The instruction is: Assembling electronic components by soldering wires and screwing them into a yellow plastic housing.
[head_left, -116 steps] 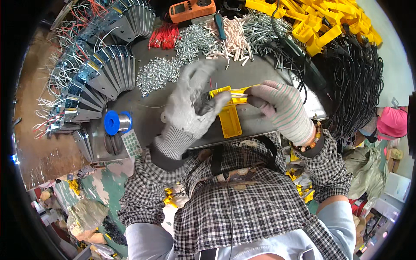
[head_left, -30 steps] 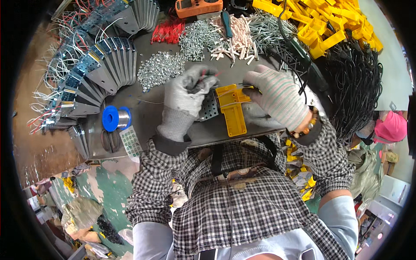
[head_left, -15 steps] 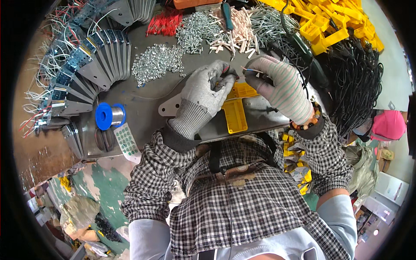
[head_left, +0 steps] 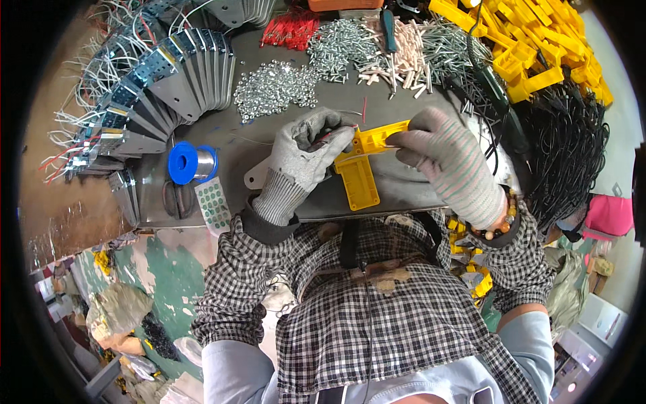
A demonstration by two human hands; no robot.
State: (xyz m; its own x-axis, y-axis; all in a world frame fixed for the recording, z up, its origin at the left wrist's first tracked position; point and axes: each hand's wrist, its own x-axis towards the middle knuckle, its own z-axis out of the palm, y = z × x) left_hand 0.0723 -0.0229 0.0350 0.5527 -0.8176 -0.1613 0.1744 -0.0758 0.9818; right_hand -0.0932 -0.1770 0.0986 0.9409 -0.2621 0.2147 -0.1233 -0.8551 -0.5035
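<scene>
Dark grey, flat worktop (head_left: pixel 215 135), bearing at right a tangled bundle of black, thin cables (head_left: pixel 564 148). Right hand (head_left: pixel 447 151), in a pale striped knit glove: fingers drawn close together. Left hand (head_left: pixel 303 149), in a grey knit glove: thumb and fingertips narrowed. Yellow, T-shaped plastic housing (head_left: pixel 361 182): between the hands, its crossbar reaching both sets of fingertips (whether either grips anything cannot be told). Blue-flanged, round spool of silvery wire (head_left: pixel 193 163): left of the left hand.

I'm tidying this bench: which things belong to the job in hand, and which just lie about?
Seemingly the job's: yellow plastic casing, between left hand and right hand; grey metal plate.

Probably lying about: blue wire spool; teal-handled screwdriver; green-dotted sheet.
</scene>
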